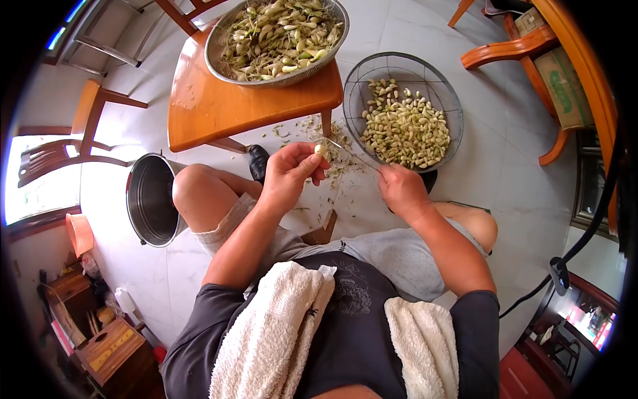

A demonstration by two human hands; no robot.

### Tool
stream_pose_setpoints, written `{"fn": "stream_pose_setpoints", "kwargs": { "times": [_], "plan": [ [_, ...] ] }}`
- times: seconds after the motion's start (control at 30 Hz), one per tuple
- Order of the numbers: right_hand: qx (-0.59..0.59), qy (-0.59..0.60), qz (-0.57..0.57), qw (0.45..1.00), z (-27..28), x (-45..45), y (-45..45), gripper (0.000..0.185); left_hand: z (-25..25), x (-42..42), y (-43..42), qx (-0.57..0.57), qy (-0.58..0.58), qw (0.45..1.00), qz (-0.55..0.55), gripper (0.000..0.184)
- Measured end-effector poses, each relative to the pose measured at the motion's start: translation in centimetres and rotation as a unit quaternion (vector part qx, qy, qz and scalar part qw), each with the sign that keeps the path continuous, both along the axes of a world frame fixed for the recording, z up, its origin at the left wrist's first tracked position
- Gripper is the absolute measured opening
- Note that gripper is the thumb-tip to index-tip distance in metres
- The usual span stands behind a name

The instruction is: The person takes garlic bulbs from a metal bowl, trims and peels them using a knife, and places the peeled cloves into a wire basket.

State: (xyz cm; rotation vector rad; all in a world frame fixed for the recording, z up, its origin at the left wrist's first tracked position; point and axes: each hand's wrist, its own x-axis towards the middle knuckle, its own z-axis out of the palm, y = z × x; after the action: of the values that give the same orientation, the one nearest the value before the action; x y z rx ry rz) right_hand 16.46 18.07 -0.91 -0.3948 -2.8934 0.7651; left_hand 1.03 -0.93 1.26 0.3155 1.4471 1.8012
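Observation:
My left hand (296,171) pinches a small pale bulb (321,149) between thumb and fingertips. In my right hand (403,191) is a thin-bladed knife (355,155), its handle mostly hidden by my fingers. The blade points left, its tip close to the bulb; I cannot tell whether they touch. Beyond my hands, a metal colander (279,81) heaped with untrimmed bulbs (276,36) stands on a wooden chair seat (249,110). To its right on the floor, a round wire-and-mesh basket (455,110) holds many trimmed bulbs (405,126).
Trimmings (342,163) litter the tiled floor beneath my hands. A metal bucket (156,199) stands by my left knee. At the right are a wooden table (585,60) and a cardboard box (563,90). A black cable (591,226) hangs at far right.

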Motion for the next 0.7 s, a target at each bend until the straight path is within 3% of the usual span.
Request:
{"fn": "stream_pose_setpoints", "kwargs": {
  "times": [0.07, 0.3, 0.47, 0.7],
  "plan": [
    [-0.022, -0.012, -0.018, 1.000, 0.0, 0.0, 0.0, 0.013, -0.7, -0.4, -0.4, 0.019, 0.014, 1.000, 0.005, 0.020],
    [-0.124, 0.017, -0.043, 0.991, 1.3, -0.9, -0.6, 0.014, -1.0, -1.1, 0.1, 0.155, -0.149, 0.977, 0.010, 0.021],
    [-0.188, 0.027, -0.073, 0.979, 2.1, -1.2, -0.8, 0.016, -3.9, -2.5, -0.5, 0.184, -0.138, 0.971, 0.059, 0.022],
    [-0.195, 0.103, -0.037, 0.975, 3.0, -0.9, -1.3, 0.011, -1.8, -1.4, 0.6, 0.142, -0.108, 0.974, 0.141, 0.015]
  ]
}}
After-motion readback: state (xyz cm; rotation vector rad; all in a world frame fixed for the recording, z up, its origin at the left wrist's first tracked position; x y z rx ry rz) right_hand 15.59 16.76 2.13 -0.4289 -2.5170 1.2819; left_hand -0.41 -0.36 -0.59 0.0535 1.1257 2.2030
